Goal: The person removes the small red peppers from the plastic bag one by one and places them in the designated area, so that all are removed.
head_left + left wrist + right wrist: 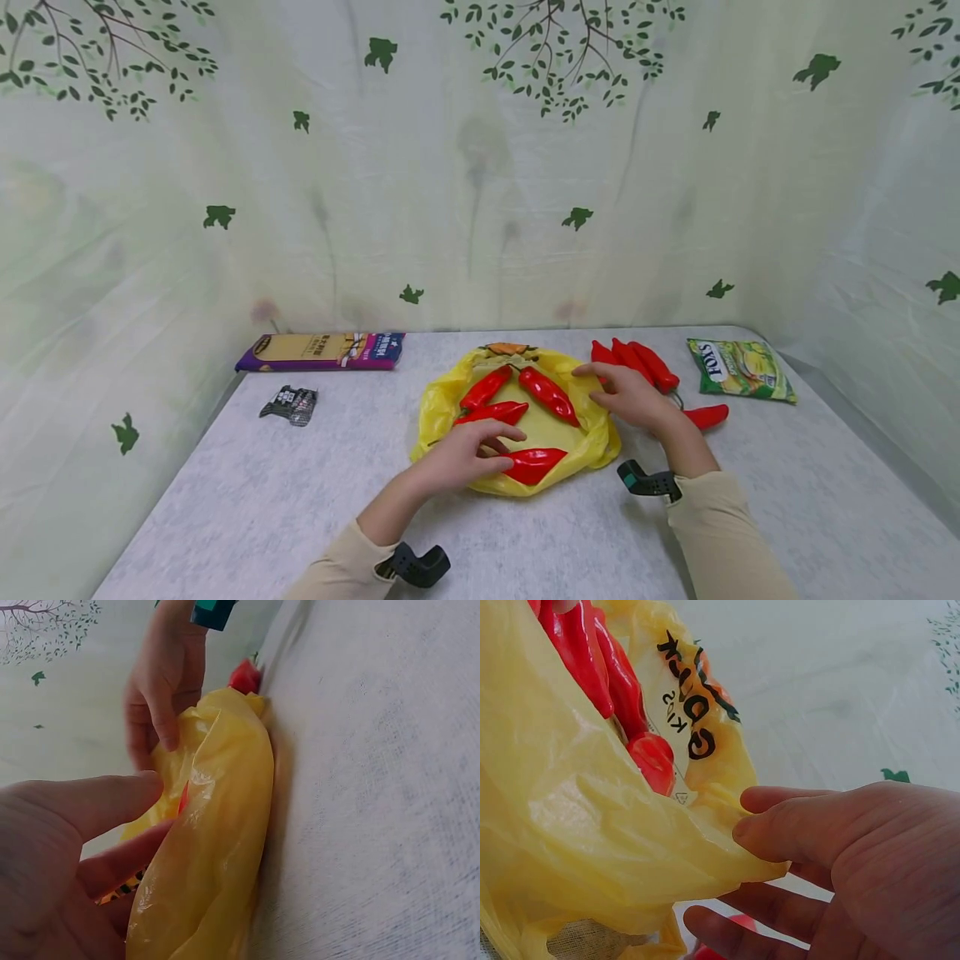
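A yellow plastic bag [442,408] lies spread with its mouth facing up, several red peppers [551,396] inside it. Over the near left rim is my left hand [461,454], thumb and fingers apart, close to the nearest pepper [534,467]. In the left wrist view its thumb is stretched out, and a finger reaches behind the bag's side [217,825]. My right hand [637,400] is at the right rim, fingers relaxed. The right wrist view has its thumb against the yellow plastic [630,847], with other fingers below the edge.
More red peppers [654,367] lie right of the bag, one [707,417] beyond my right wrist. A green snack packet [742,369] sits at the back right. At the back left are a long purple and tan packet [322,352] and a small black packet [291,405].
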{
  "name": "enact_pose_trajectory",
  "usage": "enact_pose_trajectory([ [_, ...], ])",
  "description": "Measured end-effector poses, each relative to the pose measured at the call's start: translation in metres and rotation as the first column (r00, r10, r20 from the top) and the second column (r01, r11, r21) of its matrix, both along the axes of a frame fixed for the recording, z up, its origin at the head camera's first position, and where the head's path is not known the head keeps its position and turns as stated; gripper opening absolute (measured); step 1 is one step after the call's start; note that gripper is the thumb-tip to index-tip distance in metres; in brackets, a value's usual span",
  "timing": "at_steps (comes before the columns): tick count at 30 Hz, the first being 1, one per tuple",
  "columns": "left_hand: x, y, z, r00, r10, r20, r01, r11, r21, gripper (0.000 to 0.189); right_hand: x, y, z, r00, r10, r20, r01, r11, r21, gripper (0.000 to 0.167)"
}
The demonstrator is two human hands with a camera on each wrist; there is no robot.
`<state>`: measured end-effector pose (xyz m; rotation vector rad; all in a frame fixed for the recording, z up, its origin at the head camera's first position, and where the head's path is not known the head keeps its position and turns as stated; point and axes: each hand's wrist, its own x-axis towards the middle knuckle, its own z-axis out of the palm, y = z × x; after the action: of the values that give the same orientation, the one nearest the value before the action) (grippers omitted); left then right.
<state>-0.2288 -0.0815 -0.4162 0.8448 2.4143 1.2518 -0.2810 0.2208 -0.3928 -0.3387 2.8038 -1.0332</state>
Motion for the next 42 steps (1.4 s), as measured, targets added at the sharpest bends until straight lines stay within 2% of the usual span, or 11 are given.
enact_pose_trajectory([
  [5,0.0009,0.0011,-0.0029,1.0,-0.002,-0.016,0.002,0.999,-0.034,0.032,0.0019,-0.001,0.0012,1.0,0.002,0.001,-0.002,1.0,-0.002,0.042],
  [12,0.0032,0.0031,-0.0036,1.0,0.002,0.012,-0.002,0.998,-0.07,0.034,0.0025,-0.0033,0.0022,1.0,-0.005,0.018,0.005,1.0,-0.006,0.043],
  [17,0.0036,0.0042,-0.0027,1.0,0.01,0.008,-0.009,0.997,-0.078,0.034,0.0027,-0.0028,0.0023,1.0,-0.009,0.019,0.009,1.0,-0.017,0.042],
  [30,0.0016,0.0024,-0.0037,1.0,0.015,-0.006,-0.015,0.998,-0.055,0.033,0.0026,-0.0019,0.0004,0.999,-0.013,0.038,0.014,1.0,-0.026,0.042],
  [39,0.0021,0.0006,-0.0017,0.997,0.053,-0.056,-0.054,0.998,-0.016,0.032,0.0032,-0.0021,0.0004,0.999,-0.013,0.039,0.014,1.0,-0.019,0.042],
  [42,0.0017,-0.0002,-0.0007,0.993,0.07,-0.093,-0.069,0.998,0.009,0.033,0.0031,-0.0018,0.0002,0.999,-0.007,0.036,0.007,1.0,-0.019,0.042],
])
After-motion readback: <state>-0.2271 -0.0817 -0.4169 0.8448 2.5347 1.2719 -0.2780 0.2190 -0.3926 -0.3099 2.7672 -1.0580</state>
